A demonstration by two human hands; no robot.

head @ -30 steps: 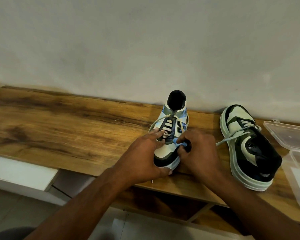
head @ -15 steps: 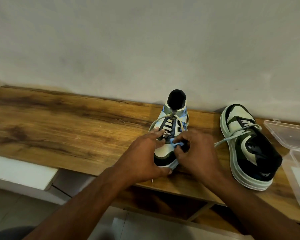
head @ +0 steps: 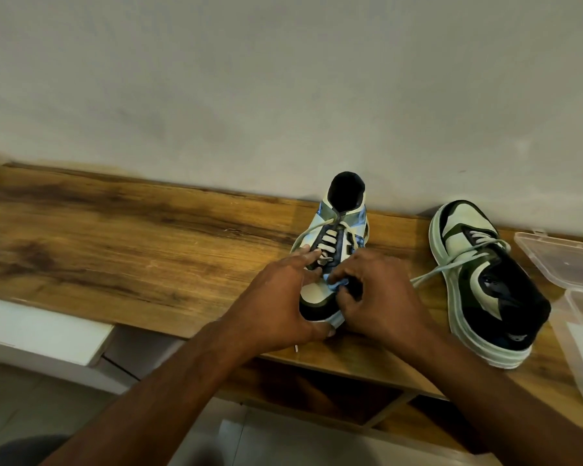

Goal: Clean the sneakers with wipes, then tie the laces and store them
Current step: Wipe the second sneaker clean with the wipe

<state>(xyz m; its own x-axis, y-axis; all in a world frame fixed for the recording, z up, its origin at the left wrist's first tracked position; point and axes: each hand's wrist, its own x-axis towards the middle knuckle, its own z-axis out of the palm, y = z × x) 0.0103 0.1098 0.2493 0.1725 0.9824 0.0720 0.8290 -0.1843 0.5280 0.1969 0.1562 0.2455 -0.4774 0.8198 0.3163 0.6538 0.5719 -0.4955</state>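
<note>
Left hand (head: 280, 297): we see it cupped round the toe of the near sneaker (head: 334, 243), thumb at the front of the sole, forefinger stretched out onto the lowest laces (head: 329, 245). It grips the shoe and steadies it.

Right hand (head: 381, 297): fingers curled, pinching a small pale blue wipe (head: 337, 283) against the upper just behind the toe cap.

Near sneaker: upright on the desk (head: 132, 250), heel toward the wall (head: 283, 79), toe toward us, laces loose and trailing down both sides.

Second sneaker (head: 485, 290): on the desk to the right, well apart from the first, toe toward us, one loose lace running out to the left toward the right hand.

Clear plastic box (head: 572, 284): lid open, at the right end of the desk, just beside the second sneaker.

Change against the frames of a second and half a second ago: we note the right hand has shifted slightly up and left along the toe with the wipe; the left hand holds the same grip; both sneakers and the box lie where they did.
</note>
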